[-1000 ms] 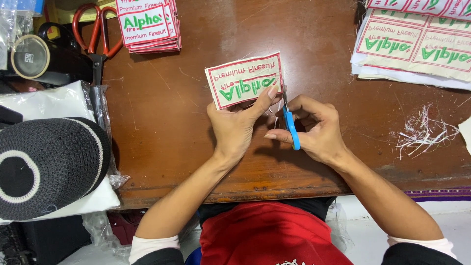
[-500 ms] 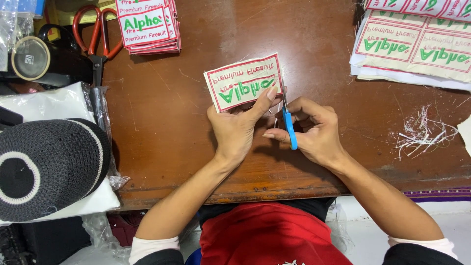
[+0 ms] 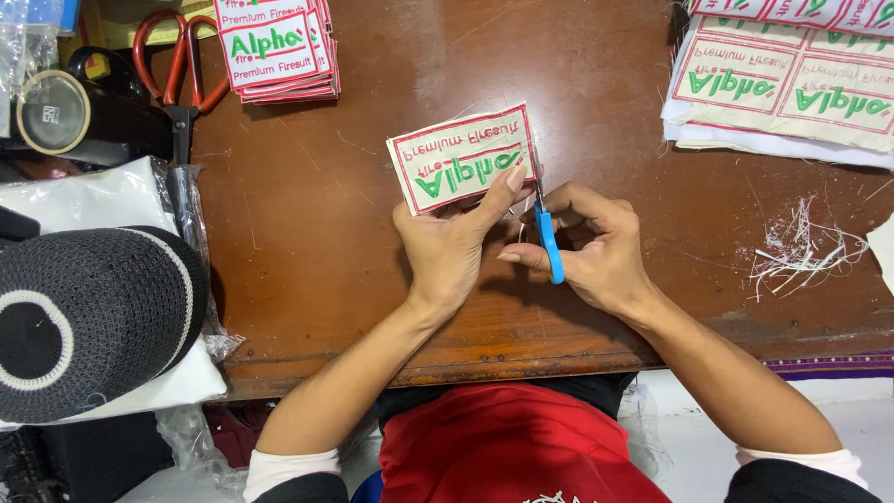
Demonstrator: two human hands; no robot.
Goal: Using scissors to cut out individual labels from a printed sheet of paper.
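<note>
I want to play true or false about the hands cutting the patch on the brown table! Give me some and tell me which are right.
1. The left hand holds a cream cloth patch with a red border. True.
2. The right hand holds a yellow pencil. False: it holds small blue-handled snips at the patch's right edge.
3. The big red-handled scissors lie untouched at the far left of the brown wooden table. True.
4. The loose white threads lie left of the hands. False: they lie to the right.
5. A black knitted cap with a white ring sits at the left. True.
</note>
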